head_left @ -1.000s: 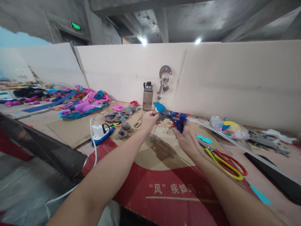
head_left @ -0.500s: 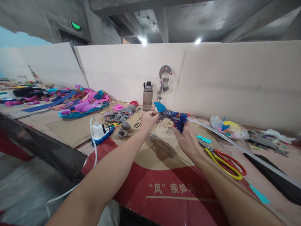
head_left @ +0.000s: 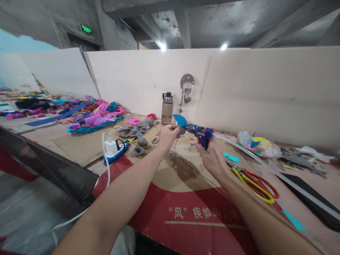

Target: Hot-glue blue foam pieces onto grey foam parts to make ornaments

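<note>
My left hand point(head_left: 169, 136) pinches a small grey felt piece point(head_left: 182, 130) between thumb and fingers, above the cardboard. A blue felt piece point(head_left: 180, 120) stands up just over it; I cannot tell whether the two are joined. In my right hand point(head_left: 212, 157) is a blue hot glue gun point(head_left: 203, 134), its nozzle pointing left at the felt. A long clear glue stick point(head_left: 261, 161) runs out of the gun's back to the right. Below the hands, loose grey yarn point(head_left: 183, 164) lies on the printed cardboard point(head_left: 159, 177).
Scissors point(head_left: 252, 184) with red and yellow handles lie right of my right hand, near a black flat object point(head_left: 308, 194). A bottle point(head_left: 167, 109) stands behind my left hand. Left are a power strip point(head_left: 115, 154), yarn balls point(head_left: 142, 141) and a felt heap point(head_left: 95, 118).
The glue gun has shifted slightly right, its nozzle a little farther from the blue felt piece. That piece shows a bit more of its face. Both hands keep their holds.
</note>
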{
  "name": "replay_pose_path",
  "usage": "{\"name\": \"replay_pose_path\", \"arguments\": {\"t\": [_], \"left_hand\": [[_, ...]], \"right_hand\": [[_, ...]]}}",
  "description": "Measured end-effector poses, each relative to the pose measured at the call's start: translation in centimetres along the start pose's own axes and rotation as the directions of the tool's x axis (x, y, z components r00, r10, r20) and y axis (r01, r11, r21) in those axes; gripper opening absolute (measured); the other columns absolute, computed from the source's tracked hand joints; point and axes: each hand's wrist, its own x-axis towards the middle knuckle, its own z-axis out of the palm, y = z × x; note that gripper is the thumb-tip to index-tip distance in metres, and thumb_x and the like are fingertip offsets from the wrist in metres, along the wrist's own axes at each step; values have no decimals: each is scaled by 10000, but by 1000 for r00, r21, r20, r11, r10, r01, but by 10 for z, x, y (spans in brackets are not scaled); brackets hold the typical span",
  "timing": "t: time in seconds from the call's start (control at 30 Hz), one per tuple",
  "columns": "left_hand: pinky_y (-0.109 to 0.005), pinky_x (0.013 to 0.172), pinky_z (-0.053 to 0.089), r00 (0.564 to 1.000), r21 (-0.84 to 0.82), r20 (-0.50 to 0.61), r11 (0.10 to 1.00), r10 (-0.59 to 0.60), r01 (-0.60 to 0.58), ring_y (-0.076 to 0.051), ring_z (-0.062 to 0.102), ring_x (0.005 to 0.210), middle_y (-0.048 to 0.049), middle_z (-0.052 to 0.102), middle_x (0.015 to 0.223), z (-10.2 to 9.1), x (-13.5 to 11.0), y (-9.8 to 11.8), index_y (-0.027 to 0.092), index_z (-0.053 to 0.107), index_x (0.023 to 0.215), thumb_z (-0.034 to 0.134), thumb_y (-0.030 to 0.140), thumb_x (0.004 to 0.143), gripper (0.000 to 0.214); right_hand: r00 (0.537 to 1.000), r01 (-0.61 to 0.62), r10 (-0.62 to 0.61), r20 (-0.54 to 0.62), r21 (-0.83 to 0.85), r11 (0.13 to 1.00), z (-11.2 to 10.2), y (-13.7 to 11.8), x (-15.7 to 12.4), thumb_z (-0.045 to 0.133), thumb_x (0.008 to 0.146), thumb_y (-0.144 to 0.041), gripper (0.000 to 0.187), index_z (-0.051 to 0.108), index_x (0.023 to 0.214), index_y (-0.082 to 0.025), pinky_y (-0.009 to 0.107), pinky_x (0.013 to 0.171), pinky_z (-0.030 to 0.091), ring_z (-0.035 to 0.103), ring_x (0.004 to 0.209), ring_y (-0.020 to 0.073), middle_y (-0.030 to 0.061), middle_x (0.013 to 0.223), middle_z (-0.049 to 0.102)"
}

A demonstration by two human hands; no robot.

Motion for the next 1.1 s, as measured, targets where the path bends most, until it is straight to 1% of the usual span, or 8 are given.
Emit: {"name": "replay_pose_path", "arguments": {"t": [0.2, 0.43, 0.6, 0.7, 0.83, 0.97, 1.1], "left_hand": [[-299, 680, 582, 1000, -11, -14, 1000, -6, 6, -98, 578, 594, -4, 617, 629, 1, 0, 1, 115, 651, 665, 697, 129, 688, 53], [-287, 646, 581, 1000, -16, -9, 1000, 4, -4, -102, 590, 607, -11, 626, 651, 0, 0, 1, 100, 646, 706, 705, 152, 677, 84], [-305, 660, 587, 999, -14, 3, 999, 34, -34, -104, 587, 612, -12, 621, 655, -2, 1, -1, 95, 642, 712, 710, 193, 658, 132], [-318, 663, 588, 999, -12, 1, 999, 34, -34, -125, 604, 649, -29, 638, 686, -2, 1, 0, 97, 648, 720, 694, 198, 665, 124], [-314, 665, 585, 999, -18, 0, 999, 42, -42, -141, 619, 694, -42, 657, 730, -1, 0, 0, 100, 649, 725, 683, 199, 670, 119], [-314, 673, 585, 999, -29, -5, 999, 45, -45, -139, 624, 694, -34, 657, 729, -1, 2, -1, 103, 648, 725, 679, 195, 672, 111], [-319, 693, 590, 1000, -48, -12, 998, 27, -28, -136, 632, 700, -36, 663, 745, -2, 4, -2, 103, 652, 752, 682, 185, 679, 113]], "right_hand": [[999, -30, 31, 15, -12, 999, -1, 0, 1, 500, 854, -370, 450, 504, 1243, -146, 453, 915, 441, 593, 1006, 311, 169, 1084, 653], [999, -52, 52, 7, -33, 998, 0, 2, 1, 487, 843, -378, 357, 541, 1120, -159, 449, 824, 465, 593, 859, 287, 147, 986, 649], [999, -1, 1, -34, 12, 1000, 0, 5, 1, 513, 834, -364, 291, 546, 1058, -182, 457, 843, 464, 591, 889, 287, 142, 1017, 650], [999, -1, 1, -42, 18, 1000, 0, 5, 2, 513, 831, -371, 275, 546, 1037, -192, 456, 861, 462, 595, 911, 289, 136, 999, 648], [999, -1, 1, -50, 8, 1000, 0, 5, 3, 511, 819, -372, 320, 542, 1072, -177, 468, 860, 463, 599, 941, 310, 149, 989, 647], [998, -9, 8, -61, -9, 1000, 0, 5, 3, 516, 819, -382, 395, 547, 1132, -142, 482, 873, 457, 601, 979, 334, 185, 1032, 651], [998, 11, -10, -69, 3, 1000, -2, 4, 3, 532, 827, -369, 386, 559, 1147, -154, 465, 900, 449, 594, 1030, 324, 180, 1098, 653]]}}
